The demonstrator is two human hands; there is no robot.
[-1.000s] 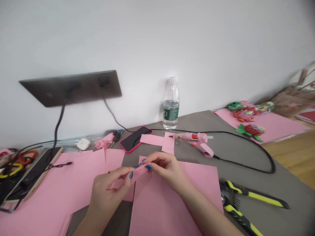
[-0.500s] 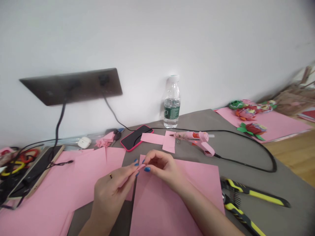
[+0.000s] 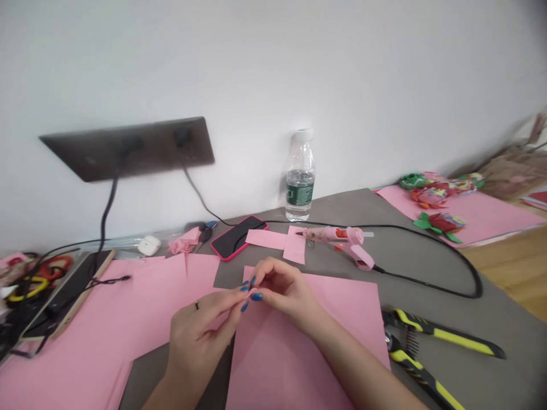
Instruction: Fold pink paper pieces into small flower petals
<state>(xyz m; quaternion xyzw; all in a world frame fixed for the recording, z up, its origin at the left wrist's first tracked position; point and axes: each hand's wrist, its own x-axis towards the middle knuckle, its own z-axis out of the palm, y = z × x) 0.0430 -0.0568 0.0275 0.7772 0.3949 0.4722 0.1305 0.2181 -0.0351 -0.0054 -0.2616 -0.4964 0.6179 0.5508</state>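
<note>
Head view: a narrow strip of pink paper is held between both hands, above the far left part of a large pink paper sheet. Fingers hide most of it, so its exact shape cannot be told; its long axis seems to slant from near left to far right. The left hand is closed to a narrow pinch on the strip, with a dark ring on one finger. The right hand curls tightly around the strip's far end, its blue nails almost meeting the left's. Beyond them lies a pink glue gun; yellow-and-black pliers lie to the right.
</note>
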